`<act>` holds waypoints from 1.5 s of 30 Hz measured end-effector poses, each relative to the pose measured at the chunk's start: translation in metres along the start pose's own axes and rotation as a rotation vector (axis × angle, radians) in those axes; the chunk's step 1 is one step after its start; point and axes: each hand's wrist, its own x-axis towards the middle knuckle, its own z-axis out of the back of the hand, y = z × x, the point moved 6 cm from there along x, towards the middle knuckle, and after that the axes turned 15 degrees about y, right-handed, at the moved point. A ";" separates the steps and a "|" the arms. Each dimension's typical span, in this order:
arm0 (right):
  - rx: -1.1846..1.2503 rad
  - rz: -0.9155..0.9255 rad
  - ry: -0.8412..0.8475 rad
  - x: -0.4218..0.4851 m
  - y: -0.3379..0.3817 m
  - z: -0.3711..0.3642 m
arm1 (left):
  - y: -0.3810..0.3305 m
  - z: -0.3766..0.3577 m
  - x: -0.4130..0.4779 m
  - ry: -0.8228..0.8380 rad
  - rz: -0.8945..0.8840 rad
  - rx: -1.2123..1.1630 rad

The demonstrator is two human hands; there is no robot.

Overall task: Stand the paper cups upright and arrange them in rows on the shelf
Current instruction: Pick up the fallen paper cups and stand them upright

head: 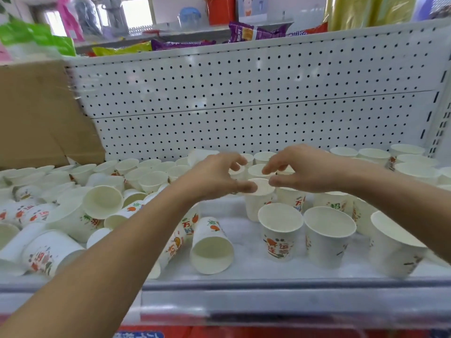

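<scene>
Both hands over one upright cup, mid-shelf.
Left pile of cups [61, 215] lies tipped, axes roughly flat, one mouth [211, 254] facing me. My left hand [214, 176] and right hand [305, 169] have fingers curled, thumbs at the rim of an upright cup [260, 198], mouth up. Right: upright rows [329, 237] on the shelf [244, 284].

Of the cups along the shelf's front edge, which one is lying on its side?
The cup left of the two upright front cups, its open mouth facing the camera, between the forearms.
</scene>
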 end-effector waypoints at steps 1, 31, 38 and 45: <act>0.004 0.018 -0.044 -0.004 0.011 0.003 | 0.004 0.007 -0.018 -0.063 -0.007 -0.045; -0.034 -0.212 -0.155 0.005 0.143 -0.114 | 0.100 -0.062 -0.154 -0.475 0.048 0.195; -0.105 -0.218 -0.179 0.005 0.141 -0.106 | 0.098 -0.051 -0.151 -0.466 0.002 0.103; -0.065 -0.158 -0.085 -0.011 0.137 -0.057 | 0.089 -0.027 -0.147 -0.327 -0.039 0.088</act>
